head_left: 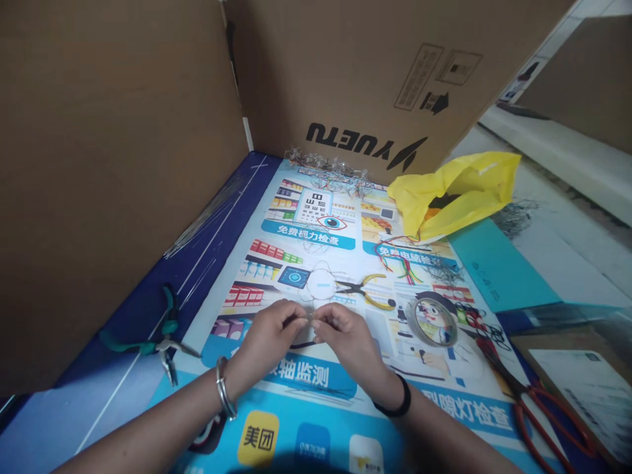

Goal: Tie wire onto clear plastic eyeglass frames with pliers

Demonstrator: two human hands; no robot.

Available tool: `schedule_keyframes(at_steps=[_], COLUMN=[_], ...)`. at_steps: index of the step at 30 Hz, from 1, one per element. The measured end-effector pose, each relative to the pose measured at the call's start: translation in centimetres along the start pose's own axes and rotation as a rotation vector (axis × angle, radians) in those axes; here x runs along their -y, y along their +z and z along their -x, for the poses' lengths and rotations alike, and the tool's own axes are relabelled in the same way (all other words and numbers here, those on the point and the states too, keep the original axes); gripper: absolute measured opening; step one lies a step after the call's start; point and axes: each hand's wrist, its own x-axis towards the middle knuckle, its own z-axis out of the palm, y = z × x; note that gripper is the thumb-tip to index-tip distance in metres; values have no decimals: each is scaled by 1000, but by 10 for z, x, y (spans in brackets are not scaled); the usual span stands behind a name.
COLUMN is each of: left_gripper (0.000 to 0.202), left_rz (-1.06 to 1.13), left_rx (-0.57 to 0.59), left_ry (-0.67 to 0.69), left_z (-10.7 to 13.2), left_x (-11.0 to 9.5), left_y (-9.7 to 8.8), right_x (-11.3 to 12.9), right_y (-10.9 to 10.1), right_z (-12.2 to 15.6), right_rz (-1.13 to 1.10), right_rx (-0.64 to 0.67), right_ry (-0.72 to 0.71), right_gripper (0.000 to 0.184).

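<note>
My left hand [281,329] and my right hand [340,332] meet over the printed poster, thumb and fingertips pinched together on both. Whatever sits between the fingertips is too small to make out; thin wire-like strands show faintly just above them. Just beyond my right hand lie yellow-handled pliers [368,289], jaws pointing left. Green-handled pliers [158,342] rest with their jaws apart, left of my left hand. Further right of my right hand is a roll of clear tape [433,320].
Cardboard walls [345,79] stand behind and at the left. Wire pieces [336,172] line the back; straight wires [207,214] lie left. A yellow bag [459,194], coloured strands [409,270], red-handled scissors [530,395] and a turquoise folder [503,266] are at the right.
</note>
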Motion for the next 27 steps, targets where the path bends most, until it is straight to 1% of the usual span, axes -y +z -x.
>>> schedule_keyframes(at_steps=[2,4,6,10,19,21,24,27], left_gripper=[13,16,16,19,22,21,18,20], left_rz=[-77,-123,-186,-342,-541,-566,-548,-541], left_rx=[-9,-6,4,32,126,126,109,102], left_ry=[89,147,187,230,231,225,206,198], left_z=[2,4,6,8,7,7,7,9], left_x=[1,1,0,-1,-7,-7,-6,-3], left_y=[-1,-1,-1,-2,-4,-4,-5,-4], right_x=[1,3,5,4,0,2,6,6], right_y=[-1,-1,0,2,2,0,-2,-2], right_z=[1,2,3,3,4,3,3,3], right_rz=[58,124,166,171,227,261,314,358], right_rx=[-5,-17,-25,-33,-45,-45,-42,-50], right_ry=[-23,-50,-67,-61,-85,-113,-160,-193], right_gripper=[9,7,7,8,9,9,10,11])
